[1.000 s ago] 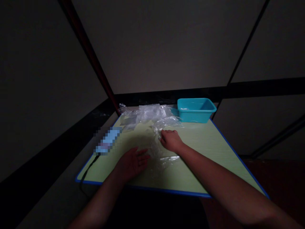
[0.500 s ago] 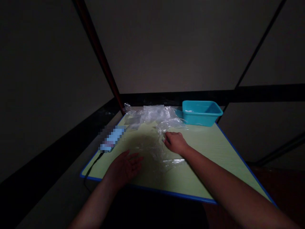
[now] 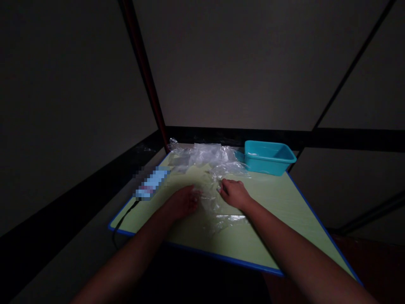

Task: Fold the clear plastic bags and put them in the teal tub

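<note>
Near the table's left edge, I see a blurred device lying flat, its cable trailing over the near-left corner, beside my left forearm; I would keep that sleeve of space free of snags. Left of the table's middle, my left hand meets the clear film, fingers loosely curled; I cannot tell whether they pinch it. Shadow and see-through plastic hide the contact, so I judge a light fingertip touch safer than a broad grab, which could gather several layers. Behind, along the far edge, crumpled bags run close up to the film, and I cannot make out a clear gap; dragging one might bring the other. The film itself lies mid-table between my hands. At its right side my right hand rests low with fingers bent narrow; whether they grip or only press, I cannot tell. Steady, even tension there would limit creasing. By the far-right corner sits an upright tub, the bags reaching up to its left side.
</note>
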The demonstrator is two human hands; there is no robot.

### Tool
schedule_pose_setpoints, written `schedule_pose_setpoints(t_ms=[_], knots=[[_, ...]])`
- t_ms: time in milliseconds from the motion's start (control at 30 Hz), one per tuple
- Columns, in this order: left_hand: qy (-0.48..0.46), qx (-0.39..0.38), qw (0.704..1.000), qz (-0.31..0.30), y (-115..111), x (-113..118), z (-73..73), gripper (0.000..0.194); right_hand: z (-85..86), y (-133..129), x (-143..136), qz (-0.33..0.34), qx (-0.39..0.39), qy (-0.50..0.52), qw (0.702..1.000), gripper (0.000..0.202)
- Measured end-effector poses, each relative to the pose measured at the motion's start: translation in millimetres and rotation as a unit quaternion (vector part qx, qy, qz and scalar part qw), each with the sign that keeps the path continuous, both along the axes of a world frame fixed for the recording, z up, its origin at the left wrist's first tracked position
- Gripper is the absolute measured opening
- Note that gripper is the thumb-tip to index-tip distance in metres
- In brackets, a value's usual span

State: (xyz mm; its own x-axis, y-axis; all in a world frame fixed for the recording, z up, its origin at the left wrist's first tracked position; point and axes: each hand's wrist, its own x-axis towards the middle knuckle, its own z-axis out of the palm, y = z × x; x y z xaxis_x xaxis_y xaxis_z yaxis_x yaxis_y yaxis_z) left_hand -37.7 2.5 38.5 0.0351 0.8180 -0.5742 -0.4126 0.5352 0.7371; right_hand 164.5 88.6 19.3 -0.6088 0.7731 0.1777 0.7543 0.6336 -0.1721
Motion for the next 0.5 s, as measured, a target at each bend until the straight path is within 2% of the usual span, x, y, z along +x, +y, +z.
schedule_pose_setpoints(t_ms=[100,267,400,500], knots=[[0.117,0.088,0.988,-0.048,2.5,1.7,-8.7,0.025,-0.5,0.4,1.0,0.006,0.002,0.001,1.0,0.019],[0.262,0.193,0.94,-0.1,4.9,-2.8,-20.5,0.024,-0.2,1.0,1.1,0.005,-0.003,-0.007,1.0,0.02],[0.37,0.266,0.889,-0.045,9.5,-1.9,-13.5,0.013,1.5,0.7,1.4,0.009,-0.01,-0.011,1.0,0.02],[0.363,0.291,0.885,-0.031,12.4,5.6,-4.5,0.01,2.9,0.0,2.1,0.009,-0.01,-0.013,1.0,0.021]])
